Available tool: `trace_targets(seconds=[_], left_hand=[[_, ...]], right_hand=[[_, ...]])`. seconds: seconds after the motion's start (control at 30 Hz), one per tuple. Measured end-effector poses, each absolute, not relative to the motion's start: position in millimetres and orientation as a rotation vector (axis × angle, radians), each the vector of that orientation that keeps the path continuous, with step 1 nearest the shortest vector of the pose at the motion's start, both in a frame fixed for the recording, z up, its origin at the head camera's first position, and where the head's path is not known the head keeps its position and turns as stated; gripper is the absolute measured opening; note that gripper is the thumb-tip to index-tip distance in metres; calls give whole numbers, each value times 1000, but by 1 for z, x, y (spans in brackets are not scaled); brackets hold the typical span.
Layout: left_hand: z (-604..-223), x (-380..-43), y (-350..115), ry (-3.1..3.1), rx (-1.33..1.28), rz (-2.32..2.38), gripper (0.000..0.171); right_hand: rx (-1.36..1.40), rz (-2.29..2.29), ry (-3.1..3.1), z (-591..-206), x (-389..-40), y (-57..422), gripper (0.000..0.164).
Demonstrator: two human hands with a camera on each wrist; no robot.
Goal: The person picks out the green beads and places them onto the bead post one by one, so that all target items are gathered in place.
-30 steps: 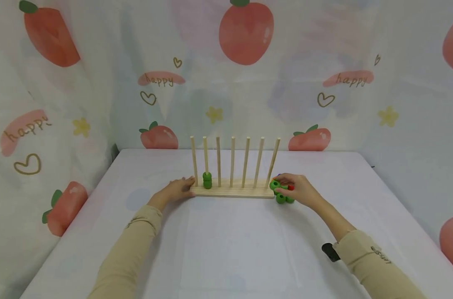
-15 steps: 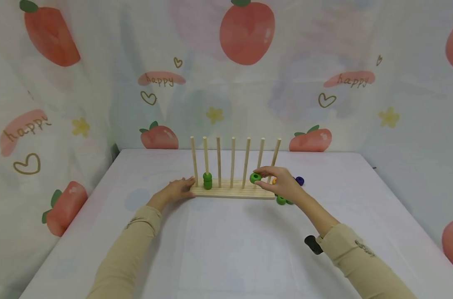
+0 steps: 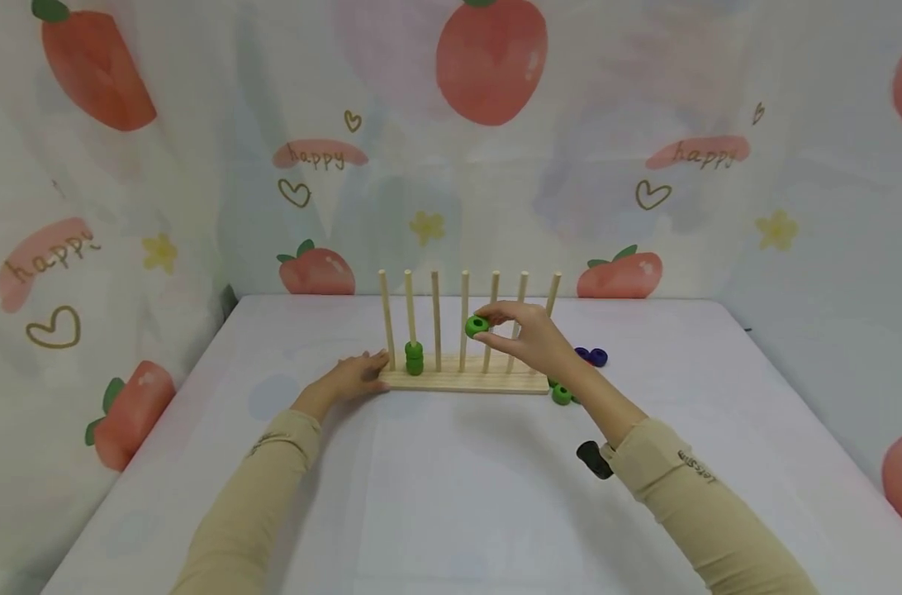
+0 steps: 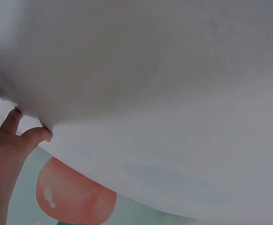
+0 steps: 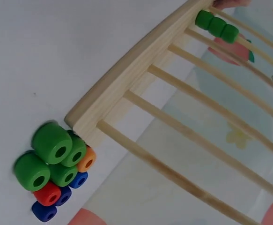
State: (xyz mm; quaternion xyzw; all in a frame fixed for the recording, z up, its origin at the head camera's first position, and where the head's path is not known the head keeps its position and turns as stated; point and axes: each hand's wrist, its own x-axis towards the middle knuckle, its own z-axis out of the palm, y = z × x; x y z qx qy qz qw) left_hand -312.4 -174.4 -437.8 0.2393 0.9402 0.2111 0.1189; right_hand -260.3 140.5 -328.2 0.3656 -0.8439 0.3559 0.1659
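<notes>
A wooden peg board [image 3: 466, 380] with a row of upright pegs stands on the table. My left hand [image 3: 350, 378] holds its left end, thumb in front and fingers behind. In the left wrist view the left hand [image 4: 7, 150] appears at the edge, with just a sliver of wood beside it. My right hand [image 3: 529, 335] pinches a green bead [image 3: 477, 326] between thumb and fingers, raised in front of the middle pegs, its hole showing. Three stacked green beads [image 5: 217, 27] sit on the second peg from the left. The right wrist view does not show the right hand.
By the board's right end lies a cluster of loose beads: several green beads [image 5: 52, 143], a red bead [image 5: 47, 193], an orange bead [image 5: 86, 159] and several blue beads [image 5: 45, 212]. Patterned cloth [image 3: 451, 190] hangs behind and beside the white table [image 3: 466, 496].
My right hand has picked the green bead from the cluster and carried it left and upward, past the right-hand pegs. The left hand has stayed at the board's end.
</notes>
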Motion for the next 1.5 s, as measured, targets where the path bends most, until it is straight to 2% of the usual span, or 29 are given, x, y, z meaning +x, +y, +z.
trace_targets(seconds=[0.7, 1.13, 1.5], left_hand=[[-439, -313, -172, 2766, 741, 571, 63], [-438, -313, -176, 2782, 711, 580, 63], [-440, -314, -173, 2766, 687, 595, 65]], right_hand=[[1164, 1104, -2287, -302, -275, 100, 28], [1107, 1131, -2292, -278, -295, 71, 30], [1068, 1046, -2386, -275, -313, 59, 31]])
